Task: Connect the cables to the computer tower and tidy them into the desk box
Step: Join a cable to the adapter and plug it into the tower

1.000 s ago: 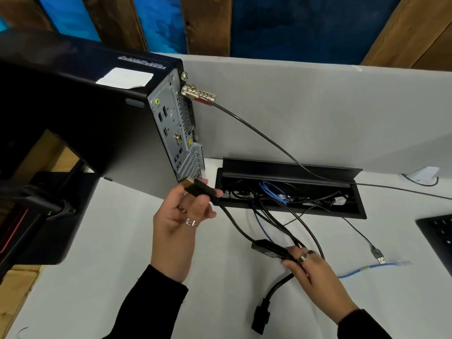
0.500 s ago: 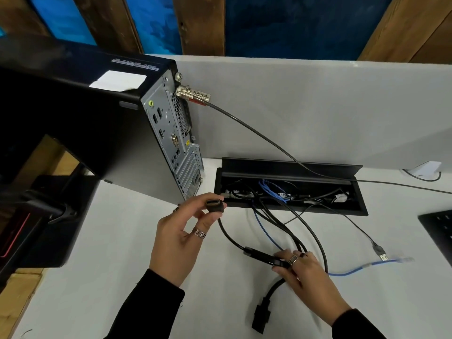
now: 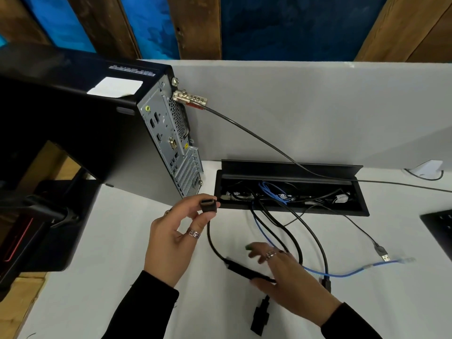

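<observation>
I am holding the black video plug [image 3: 208,204] pinched between thumb and fingertips of my left hand [image 3: 175,237], just near of the computer tower [image 3: 102,133] and just left of the open desk box [image 3: 291,192]. The left grip is clamped on the plug body, its metal mouth facing up and away from me. My right hand [image 3: 291,275] is lying blurred and loose over the black adapter block [image 3: 247,271] on the worktop [image 3: 102,277], fingers spread, closed on nothing that I can make out.

The tower's rear panel [image 3: 171,148] is facing right, with several small ports in a column; I judge the plug belongs in one of those, though I cannot tell which from here. To do this well, I am planning to turn the plug so its wider side matches the port, line it up square, and push straight with no wobble. The cord is looping down to the adapter, so slack should be lifted along. The blue network cable [image 3: 342,274] and the USB plug [image 3: 381,253] are lying well right, unconnected
</observation>
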A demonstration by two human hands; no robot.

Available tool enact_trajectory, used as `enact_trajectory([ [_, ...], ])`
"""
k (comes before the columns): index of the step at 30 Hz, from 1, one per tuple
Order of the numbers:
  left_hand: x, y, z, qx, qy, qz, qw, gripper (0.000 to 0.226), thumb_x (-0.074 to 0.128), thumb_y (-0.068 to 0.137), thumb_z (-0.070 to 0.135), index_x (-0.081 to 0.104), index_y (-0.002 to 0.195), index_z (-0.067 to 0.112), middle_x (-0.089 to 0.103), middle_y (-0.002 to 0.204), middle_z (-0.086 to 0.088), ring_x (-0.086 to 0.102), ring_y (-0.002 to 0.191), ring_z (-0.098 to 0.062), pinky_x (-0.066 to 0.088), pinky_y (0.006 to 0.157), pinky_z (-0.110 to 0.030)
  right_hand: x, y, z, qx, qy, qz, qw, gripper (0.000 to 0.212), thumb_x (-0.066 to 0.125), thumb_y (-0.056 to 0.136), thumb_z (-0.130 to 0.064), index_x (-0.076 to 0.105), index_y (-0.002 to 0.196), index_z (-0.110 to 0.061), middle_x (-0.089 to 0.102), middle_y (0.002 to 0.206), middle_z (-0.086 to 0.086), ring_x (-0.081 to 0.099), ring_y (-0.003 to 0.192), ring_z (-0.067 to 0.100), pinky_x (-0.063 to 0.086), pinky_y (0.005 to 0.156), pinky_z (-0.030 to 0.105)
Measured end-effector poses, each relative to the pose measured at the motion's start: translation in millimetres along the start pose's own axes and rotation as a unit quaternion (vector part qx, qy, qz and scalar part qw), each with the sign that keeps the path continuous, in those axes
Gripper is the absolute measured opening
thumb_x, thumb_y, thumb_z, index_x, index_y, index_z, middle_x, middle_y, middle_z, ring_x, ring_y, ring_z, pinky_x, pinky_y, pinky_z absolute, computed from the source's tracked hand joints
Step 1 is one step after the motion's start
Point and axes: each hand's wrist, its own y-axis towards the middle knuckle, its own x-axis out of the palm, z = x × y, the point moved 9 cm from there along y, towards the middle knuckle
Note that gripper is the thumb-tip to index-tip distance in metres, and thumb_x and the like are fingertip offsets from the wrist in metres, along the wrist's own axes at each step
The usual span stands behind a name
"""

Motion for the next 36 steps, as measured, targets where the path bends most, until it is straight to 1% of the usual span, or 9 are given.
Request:
enact_trajectory([
  [6, -1, 6, -3, -0.05, -0.101, -0.012, 0.994, 0.019, 0.065, 0.076, 0.034, 0.063, 0.095, 0.029, 0.074, 0.089, 0.016, 0.067, 0.089, -0.003, 0.048, 0.086, -0.019, -14, 27, -61, -0.046, 0.141, -0.049, 0.988, 0.054, 0.057, 0.089, -0.032, 0.025, 0.132, -0.036, 0.05, 0.126, -0.019, 0.045, 0.113, -0.005, 0.038, 0.101, 0.024],
  [10, 2, 9, -2, -0.071, -0.11, -0.025, 0.991, 0.014, 0.069, 0.08, 0.032, 0.063, 0.093, 0.03, 0.075, 0.086, 0.012, 0.067, 0.088, -0.006, 0.048, 0.085, -0.021, -23, 43, -82, -0.053, 0.325, -0.032, 0.944, 0.018, 0.05, 0.094, -0.024, 0.045, 0.11, -0.031, 0.063, 0.089, -0.008, 0.062, 0.084, 0.011, 0.052, 0.085, 0.039],
  [13, -8, 14, -5, -0.083, -0.054, 0.0, 0.995, 0.021, 0.066, 0.078, 0.046, 0.061, 0.084, 0.026, 0.067, 0.078, -0.003, 0.062, 0.076, -0.01, 0.046, 0.069, -0.014, -33, 50, -80, -0.05, 0.385, 0.029, 0.921, 0.015, 0.04, 0.098, -0.02, 0.053, 0.092, -0.025, 0.05, 0.064, -0.005, 0.05, 0.061, 0.015, 0.054, 0.067, 0.038],
  [15, -13, 19, -5, -0.069, -0.009, 0.005, 0.998, 0.036, 0.054, 0.075, 0.052, 0.06, 0.082, 0.017, 0.058, 0.082, -0.003, 0.056, 0.075, -0.009, 0.043, 0.066, -0.014, -38, 54, -78, -0.046, 0.39, 0.053, 0.918, 0.02, 0.037, 0.099, -0.018, 0.053, 0.088, -0.022, 0.044, 0.059, -0.008, 0.043, 0.056, 0.011, 0.05, 0.058, 0.029],
  [19, -13, 30, 6, -0.014, 0.065, -0.002, 0.998, 0.026, 0.045, 0.082, 0.048, 0.053, 0.072, 0.025, 0.049, 0.083, 0.01, 0.048, 0.073, -0.003, 0.036, 0.063, -0.007, -48, 61, -80, -0.057, 0.385, 0.052, 0.92, 0.024, 0.035, 0.099, -0.009, 0.05, 0.084, -0.021, 0.047, 0.056, -0.011, 0.042, 0.052, 0.005, 0.041, 0.056, 0.017],
  [24, -19, 37, 12, 0.002, 0.098, 0.018, 0.995, 0.019, 0.044, 0.083, 0.048, 0.052, 0.071, 0.036, 0.052, 0.082, 0.012, 0.049, 0.076, -0.007, 0.036, 0.064, -0.009, -62, 74, -85, -0.073, 0.485, 0.056, 0.87, 0.015, 0.043, 0.096, -0.025, 0.055, 0.088, -0.03, 0.032, 0.057, -0.012, 0.028, 0.05, 0.004, 0.028, 0.049, 0.018],
  [29, -23, 45, 17, 0.02, 0.125, 0.012, 0.992, 0.015, 0.048, 0.083, 0.046, 0.057, 0.074, 0.038, 0.057, 0.088, 0.009, 0.051, 0.079, -0.006, 0.038, 0.067, -0.012, -88, 85, -87, -0.127, 0.394, 0.143, 0.899, 0.021, 0.044, 0.085, -0.047, 0.058, 0.094, -0.034, 0.031, 0.049, -0.012, 0.026, 0.047, 0.006, 0.026, 0.047, 0.029],
  [34, -50, 56, 51, 0.119, 0.228, 0.016, 0.966, 0.034, 0.044, 0.091, 0.036, 0.069, 0.086, 0.014, 0.063, 0.086, 0.012, 0.057, 0.081, -0.011, 0.045, 0.075, -0.025, -102, 95, -75, -0.114, 0.393, 0.196, 0.891, 0.025, 0.047, 0.078, -0.051, 0.061, 0.09, -0.035, 0.03, 0.048, -0.009, 0.026, 0.046, 0.012, 0.024, 0.046, 0.032],
  [36, -67, 68, 73, 0.163, 0.27, 0.058, 0.947, 0.032, 0.043, 0.093, 0.029, 0.069, 0.088, 0.01, 0.06, 0.086, 0.014, 0.055, 0.08, -0.015, 0.042, 0.076, -0.018, -106, 98, -71, -0.108, 0.391, 0.21, 0.89, 0.021, 0.05, 0.077, -0.051, 0.061, 0.088, -0.038, 0.03, 0.048, -0.007, 0.026, 0.048, 0.017, 0.026, 0.048, 0.035],
])
